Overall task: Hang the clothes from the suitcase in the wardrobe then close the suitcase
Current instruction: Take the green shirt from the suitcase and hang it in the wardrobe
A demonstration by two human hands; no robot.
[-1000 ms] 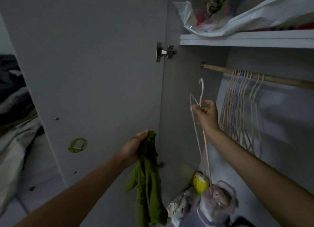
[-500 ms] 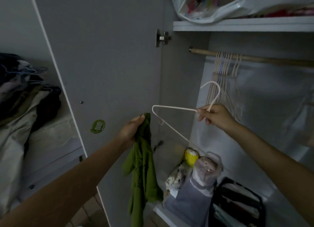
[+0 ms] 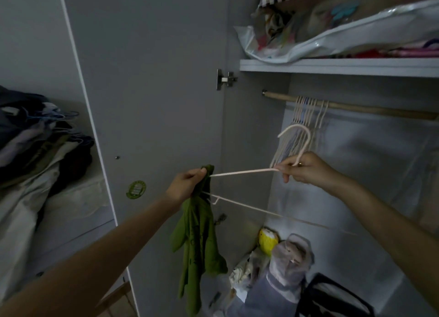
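A small green garment point(image 3: 198, 243) hangs from my left hand point(image 3: 186, 184), which grips its top in front of the open wardrobe door point(image 3: 152, 79). My right hand point(image 3: 303, 169) pinches a pale wire hanger point(image 3: 244, 173) at the base of its hook and holds it level, hook up. The hanger's left corner reaches into the top of the garment beside my left fingers. Behind my right hand a wooden rail point(image 3: 356, 107) carries several bare hangers point(image 3: 306, 119). The suitcase is out of view.
A shelf point(image 3: 332, 67) above the rail holds a plastic bag of fabrics point(image 3: 332, 29). On the wardrobe floor stand bags point(image 3: 282, 276), a yellow object point(image 3: 267, 240) and a black basket point(image 3: 332, 297). Left of the door lies a heap of clothes point(image 3: 35, 145).
My right hand swung the hanger from hanging upright to level and carried its left corner into the top of the green garment. The camera tilted and shifted.
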